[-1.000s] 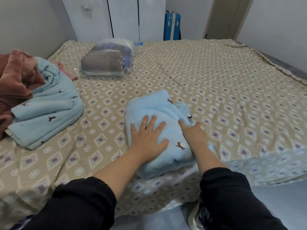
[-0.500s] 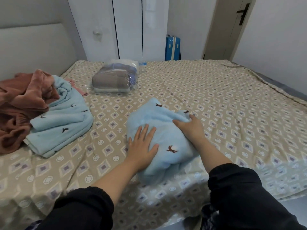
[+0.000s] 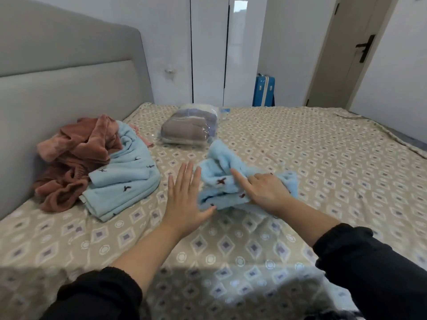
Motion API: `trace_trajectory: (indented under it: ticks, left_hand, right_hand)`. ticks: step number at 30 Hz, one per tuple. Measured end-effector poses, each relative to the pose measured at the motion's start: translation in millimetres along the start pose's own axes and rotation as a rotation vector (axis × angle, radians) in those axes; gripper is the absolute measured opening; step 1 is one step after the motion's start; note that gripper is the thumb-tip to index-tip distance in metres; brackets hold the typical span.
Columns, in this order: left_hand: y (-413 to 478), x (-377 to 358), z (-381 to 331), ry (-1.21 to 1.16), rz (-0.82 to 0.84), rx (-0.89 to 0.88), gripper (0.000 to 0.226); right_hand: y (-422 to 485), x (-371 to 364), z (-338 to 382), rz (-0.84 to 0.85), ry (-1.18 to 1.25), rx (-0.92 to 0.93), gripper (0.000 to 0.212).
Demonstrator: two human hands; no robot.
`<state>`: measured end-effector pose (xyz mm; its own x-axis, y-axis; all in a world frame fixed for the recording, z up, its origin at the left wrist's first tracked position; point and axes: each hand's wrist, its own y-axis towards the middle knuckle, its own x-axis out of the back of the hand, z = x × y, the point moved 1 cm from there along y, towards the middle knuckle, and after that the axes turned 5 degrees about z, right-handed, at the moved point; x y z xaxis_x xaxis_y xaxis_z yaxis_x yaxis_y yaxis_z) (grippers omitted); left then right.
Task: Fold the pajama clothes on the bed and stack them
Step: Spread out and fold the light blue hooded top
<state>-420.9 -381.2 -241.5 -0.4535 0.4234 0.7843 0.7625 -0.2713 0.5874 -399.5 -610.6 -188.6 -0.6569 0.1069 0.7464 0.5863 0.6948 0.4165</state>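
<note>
A folded light-blue fleece pajama piece (image 3: 219,172) with small dark bird prints lies in the middle of the bed (image 3: 312,162). My right hand (image 3: 265,190) grips its right side, fingers curled into the fabric and the index finger stretched out over the top. My left hand (image 3: 184,199) is flat with straight fingers just left of the bundle, and the thumb touches its lower edge. Further left lies a second light-blue pajama piece (image 3: 124,181), loosely folded. It rests against a crumpled rust-pink pajama garment (image 3: 76,153).
A clear plastic bag of folded grey bedding (image 3: 187,128) sits behind the bundle. The grey padded headboard (image 3: 69,84) bounds the bed on the left. A blue suitcase (image 3: 263,91), white wardrobe doors (image 3: 208,54) and a room door (image 3: 346,54) stand beyond the bed.
My left hand has come off the top of the bundle and now lies beside it. My right hand has closed on the bundle, which is bunched and shifted toward the left pile. My view has tilted up.
</note>
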Motion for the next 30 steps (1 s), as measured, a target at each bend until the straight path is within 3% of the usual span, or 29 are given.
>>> trace_trajectory:
  ticks: [6,10,16,20,25,30]
  left_hand:
    - [-9.7,-21.8,-23.5,0.312,0.213,-0.17,0.132]
    - [23.6,-32.1,-43.3,0.417,0.359,-0.186,0.128]
    - [41.9,-42.9,-64.9,0.573,0.371,-0.159,0.096]
    - [50.5,-41.7,-61.0,0.6,0.389,-0.265,0.054]
    - [71.7,-36.9,-49.6,0.445,0.361,-0.242,0.04]
    - [117.0,-44.6,-47.7,0.322,0.356,-0.205,0.027]
  right_hand:
    - [-29.6,-9.8,20.1,0.08,0.132,-0.132,0.089]
    - [-32.3,-6.4,15.9,0.086,0.184,-0.178,0.093]
    - [-36.3,-10.5,12.7,0.068,0.225,-0.237,0.084]
    - [-26.8,-11.7,9.0,0.114,0.187,-0.29,0.041]
    - [-15.4,-26.0,-7.5,0.216,0.125,-0.383,0.027]
    - [4.3,-47.1,-50.3,0.381,0.273,-0.469,0.032]
